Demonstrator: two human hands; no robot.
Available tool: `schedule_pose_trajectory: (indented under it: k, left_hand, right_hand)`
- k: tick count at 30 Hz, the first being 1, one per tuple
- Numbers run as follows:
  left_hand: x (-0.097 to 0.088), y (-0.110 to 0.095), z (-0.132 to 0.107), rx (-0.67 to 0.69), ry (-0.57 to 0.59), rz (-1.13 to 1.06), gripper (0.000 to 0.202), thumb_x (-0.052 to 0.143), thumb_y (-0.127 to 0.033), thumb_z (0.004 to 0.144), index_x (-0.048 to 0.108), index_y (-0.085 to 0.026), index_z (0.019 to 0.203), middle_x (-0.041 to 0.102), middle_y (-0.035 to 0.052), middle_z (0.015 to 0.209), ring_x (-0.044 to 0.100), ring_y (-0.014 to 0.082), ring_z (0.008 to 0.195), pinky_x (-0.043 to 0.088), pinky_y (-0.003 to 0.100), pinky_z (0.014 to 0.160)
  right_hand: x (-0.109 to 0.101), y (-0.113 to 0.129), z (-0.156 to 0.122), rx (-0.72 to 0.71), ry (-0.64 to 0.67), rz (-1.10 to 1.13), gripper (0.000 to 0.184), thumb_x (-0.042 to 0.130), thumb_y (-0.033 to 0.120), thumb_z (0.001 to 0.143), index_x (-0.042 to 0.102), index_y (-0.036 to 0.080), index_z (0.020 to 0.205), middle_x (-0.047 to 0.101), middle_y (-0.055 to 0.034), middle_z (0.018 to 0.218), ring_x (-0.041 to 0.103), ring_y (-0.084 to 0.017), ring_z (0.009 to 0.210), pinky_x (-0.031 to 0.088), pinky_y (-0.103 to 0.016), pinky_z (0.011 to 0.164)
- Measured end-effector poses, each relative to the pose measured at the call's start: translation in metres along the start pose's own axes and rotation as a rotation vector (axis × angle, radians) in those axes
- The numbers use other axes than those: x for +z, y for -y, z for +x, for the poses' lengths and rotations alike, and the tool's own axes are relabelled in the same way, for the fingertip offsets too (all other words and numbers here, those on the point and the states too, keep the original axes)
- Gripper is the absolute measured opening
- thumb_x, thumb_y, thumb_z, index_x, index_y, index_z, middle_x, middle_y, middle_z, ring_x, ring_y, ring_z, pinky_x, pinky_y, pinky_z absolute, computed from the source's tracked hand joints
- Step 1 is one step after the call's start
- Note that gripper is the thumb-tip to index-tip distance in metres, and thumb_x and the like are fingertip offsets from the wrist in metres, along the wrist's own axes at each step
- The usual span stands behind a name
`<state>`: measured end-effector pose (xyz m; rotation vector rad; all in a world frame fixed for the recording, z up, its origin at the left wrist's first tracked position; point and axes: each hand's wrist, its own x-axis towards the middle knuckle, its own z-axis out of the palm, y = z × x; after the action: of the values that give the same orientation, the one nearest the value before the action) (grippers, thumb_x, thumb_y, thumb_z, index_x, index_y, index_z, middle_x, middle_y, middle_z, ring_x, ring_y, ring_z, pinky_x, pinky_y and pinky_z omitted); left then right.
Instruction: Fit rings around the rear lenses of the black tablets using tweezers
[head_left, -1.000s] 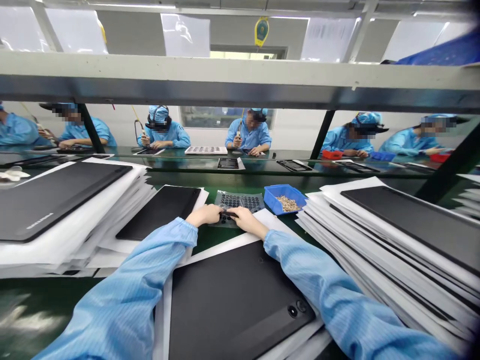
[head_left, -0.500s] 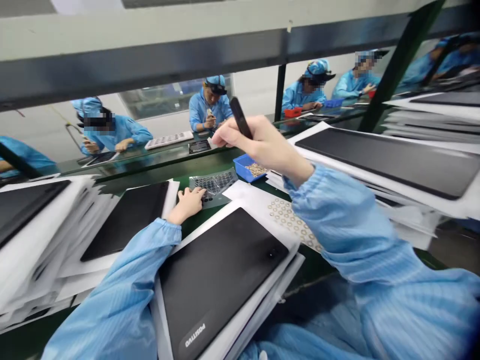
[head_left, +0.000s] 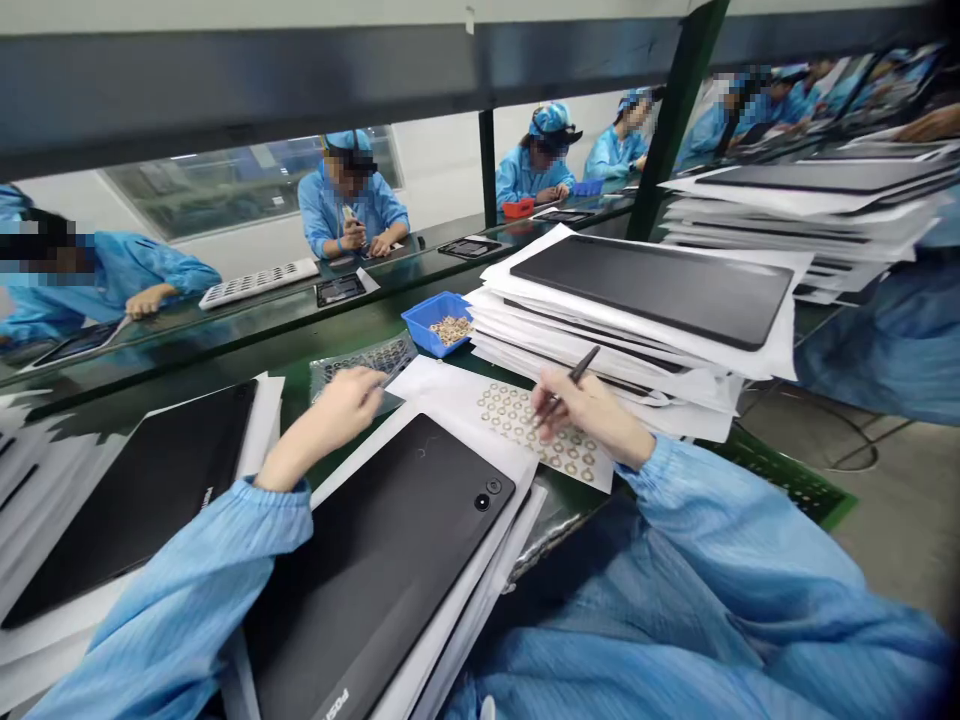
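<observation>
**Right hand pinches slim tool over ring sheet; left fingers curled.**
Right hand (head_left: 589, 412): fingers in a narrow pinch on a slim black pen-shaped tool (head_left: 584, 365), its tip over a sheet of tan rings (head_left: 525, 425) at centre. Left hand (head_left: 334, 408): fingers curled beside a clear tray of black parts (head_left: 360, 365); cannot tell if anything is held. Tool judged light and stiff, best held mid-shaft; sheet appears thin and flexible, best taken by its bare edge. Blue bin (head_left: 435, 322) stands left of centre.

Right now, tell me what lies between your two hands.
In the head view, a white sheet lies between the left hand and the right hand, which grips a black stylus; the sheet carries rows of small rings.
</observation>
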<state>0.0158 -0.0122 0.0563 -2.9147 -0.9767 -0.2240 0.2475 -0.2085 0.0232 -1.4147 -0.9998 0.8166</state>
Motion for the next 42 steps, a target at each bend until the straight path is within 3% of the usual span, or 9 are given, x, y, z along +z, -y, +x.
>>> schedule_pose_trajectory:
  k: [3,7,10,15,29,32,36,39,42]
  left_hand:
    - [0.006,-0.044,0.008,0.288,0.106,-0.125,0.032,0.038,-0.024,0.091,0.063,-0.016,0.110,0.063,0.0050,0.116,0.052,0.0182,0.112,0.034,0.026,0.102]
    - [0.032,-0.073,0.011,0.440,0.121,-0.225,0.034,0.035,-0.022,0.094,0.060,-0.016,0.115,0.060,0.0068,0.122,0.051,0.0185,0.114,0.034,0.029,0.103]
    - [0.045,-0.073,0.010,0.442,0.099,-0.266,0.034,0.033,-0.025,0.096,0.059,-0.019,0.116,0.059,0.0066,0.123,0.051,0.0209,0.114,0.035,0.035,0.101]
    - [0.048,-0.070,0.007,0.414,0.082,-0.295,0.032,0.034,-0.023,0.095,0.059,-0.021,0.113,0.060,0.0057,0.120,0.050,0.0222,0.112,0.036,0.038,0.099]
    - [0.049,-0.072,0.009,0.433,0.071,-0.295,0.028,0.037,-0.020,0.094,0.059,-0.016,0.110,0.061,0.0077,0.116,0.051,0.0229,0.108,0.039,0.040,0.097]
    - [0.050,-0.071,0.011,0.432,0.061,-0.299,0.027,0.037,-0.020,0.094,0.060,-0.015,0.109,0.062,0.0087,0.115,0.052,0.0242,0.108,0.039,0.043,0.096]
    - [0.049,-0.072,0.005,0.421,0.030,-0.335,0.028,0.037,-0.021,0.095,0.059,-0.014,0.112,0.058,0.0102,0.122,0.047,0.0242,0.116,0.035,0.044,0.103]
    - [0.042,-0.077,-0.020,0.392,-0.004,-0.380,0.030,0.035,-0.021,0.096,0.055,-0.012,0.116,0.052,0.0121,0.127,0.043,0.0216,0.121,0.034,0.040,0.106]
    - [0.032,-0.084,-0.057,0.412,0.028,-0.461,0.027,0.036,-0.019,0.096,0.052,-0.015,0.117,0.050,0.0091,0.126,0.044,0.0162,0.120,0.038,0.032,0.104]
  right_hand:
    - [0.007,-0.002,0.023,-0.068,0.075,-0.042,0.032,0.073,0.043,0.068,0.062,0.014,0.071,0.065,-0.0033,0.067,0.065,-0.016,0.065,0.055,-0.027,0.064]
    - [0.020,-0.009,0.052,-0.103,0.071,-0.103,0.019,0.073,0.029,0.069,0.064,0.012,0.072,0.067,-0.0036,0.069,0.065,-0.017,0.070,0.054,-0.028,0.069]
    - [0.025,-0.023,0.062,-0.090,0.031,-0.097,0.018,0.066,0.029,0.077,0.060,0.013,0.081,0.066,-0.0037,0.066,0.068,-0.017,0.065,0.057,-0.029,0.063]
    - [0.027,-0.041,0.061,-0.110,-0.045,-0.120,0.020,0.061,0.035,0.082,0.052,0.016,0.083,0.065,-0.0038,0.068,0.069,-0.019,0.060,0.059,-0.031,0.057]
    - [0.028,-0.038,0.061,-0.113,-0.050,-0.138,0.029,0.069,0.042,0.074,0.052,0.019,0.071,0.065,-0.0041,0.054,0.067,-0.023,0.050,0.054,-0.033,0.048]
    - [0.029,-0.028,0.047,-0.124,-0.041,-0.067,0.032,0.063,0.049,0.077,0.051,0.019,0.073,0.064,-0.0014,0.053,0.064,-0.019,0.047,0.053,-0.031,0.046]
    - [0.033,-0.014,0.001,-0.081,-0.028,0.182,0.033,0.064,0.047,0.077,0.050,0.018,0.075,0.060,0.0020,0.055,0.060,-0.013,0.044,0.051,-0.024,0.041]
    - [0.042,-0.017,-0.033,-0.002,-0.113,0.388,0.033,0.066,0.045,0.077,0.049,0.017,0.077,0.059,0.0032,0.056,0.058,-0.011,0.042,0.049,-0.021,0.036]
    - [0.055,-0.028,-0.049,0.023,-0.201,0.482,0.032,0.063,0.045,0.081,0.047,0.017,0.077,0.058,0.0046,0.052,0.056,-0.010,0.040,0.049,-0.020,0.035]
